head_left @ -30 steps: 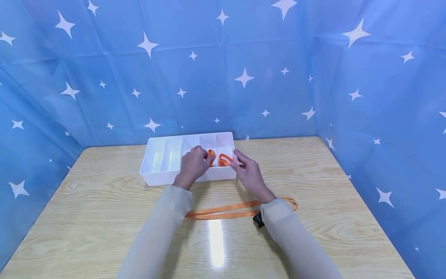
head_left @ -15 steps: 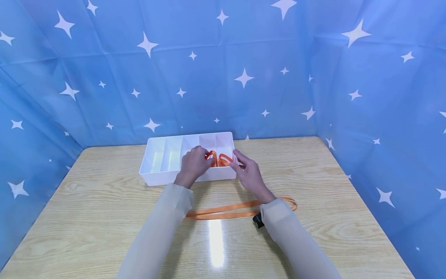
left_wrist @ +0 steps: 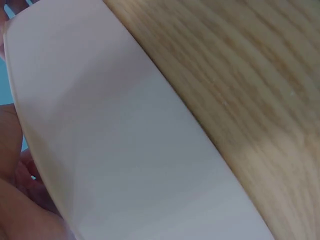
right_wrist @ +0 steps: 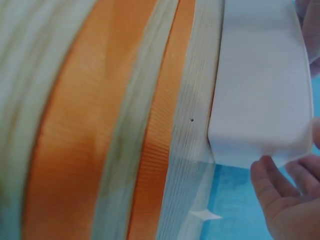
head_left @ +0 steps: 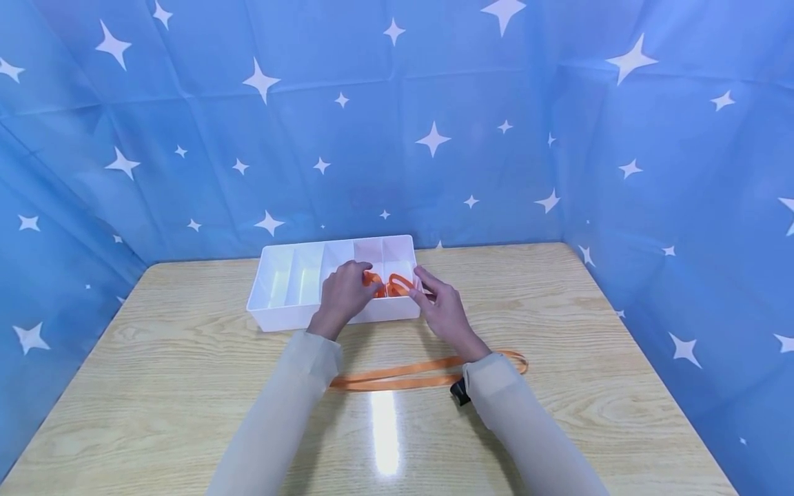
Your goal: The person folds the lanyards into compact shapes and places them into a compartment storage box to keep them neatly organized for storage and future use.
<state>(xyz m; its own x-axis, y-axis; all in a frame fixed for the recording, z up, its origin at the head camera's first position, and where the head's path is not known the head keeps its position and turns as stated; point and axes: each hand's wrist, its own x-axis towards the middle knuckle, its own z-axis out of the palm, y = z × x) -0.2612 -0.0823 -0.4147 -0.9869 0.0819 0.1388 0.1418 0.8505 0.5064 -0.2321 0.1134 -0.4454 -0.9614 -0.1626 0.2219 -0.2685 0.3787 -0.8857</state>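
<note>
A white divided box (head_left: 335, 315) stands at the back of the table. My left hand (head_left: 344, 293) reaches over its front wall, thumb and fingers curled about a coiled orange ribbon (head_left: 374, 281) in the compartment second from the right. Another orange ribbon loop (head_left: 400, 284) sits in the rightmost compartment. At the box's right end my right hand (head_left: 443, 306) grips the end wall, thumb by the rim. In the right wrist view, its fingers (right_wrist: 267, 182) touch the outer corner. The left wrist view shows mostly the box's front wall (left_wrist: 115, 130), which hides the ribbon.
A long orange ribbon (head_left: 397, 375) lies doubled on the wooden table (head_left: 186, 386), passing under the right forearm. A small black object (head_left: 460, 391) shows beside the right cuff. Behind the box hangs a blue curtain (head_left: 384, 138) with white stars.
My left thumb and fingers have shifted slightly around the coiled ribbon, and its loop has changed shape and sits lower. My right hand stays at the box's end.
</note>
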